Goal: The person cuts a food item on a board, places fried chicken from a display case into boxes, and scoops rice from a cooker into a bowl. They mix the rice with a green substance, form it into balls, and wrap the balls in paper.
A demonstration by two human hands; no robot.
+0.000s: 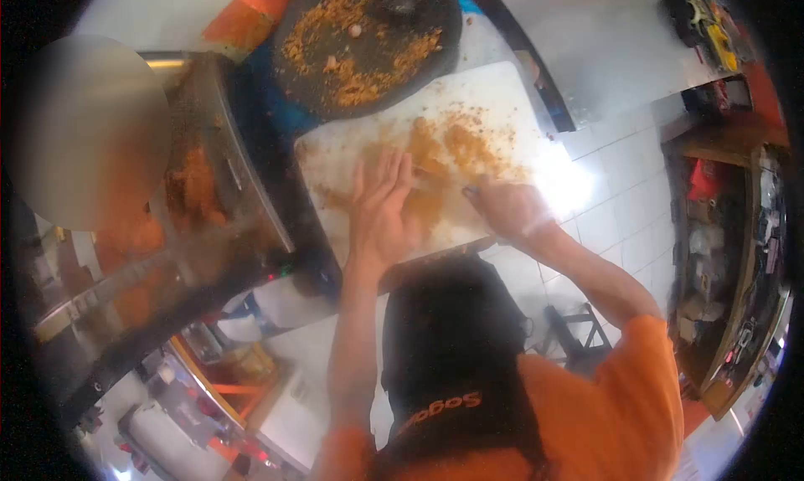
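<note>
- Brown crumbs (465, 150) are lying across the white board (494, 86), calling, I'd judge, for short, controlled strokes with fingertips well tucked!
- They're looking fine, clumping mid-board, scattering toward the far edge.
- Left hand (383, 220) is resting among them, fingers nearly straight; anything underneath is staying hidden.
- Right hand (515, 211) is curling round a dark-ended tool (471, 193), its type blurring out.
- Beyond, a dark round slab (448, 30) is bearing more crumbs.

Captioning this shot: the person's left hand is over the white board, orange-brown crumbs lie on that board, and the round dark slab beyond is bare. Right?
Not quite: the round dark slab is not bare; the head view shows orange-brown crumbs strewn over it. The left hand is over the white board, where crumbs lie too.
</note>
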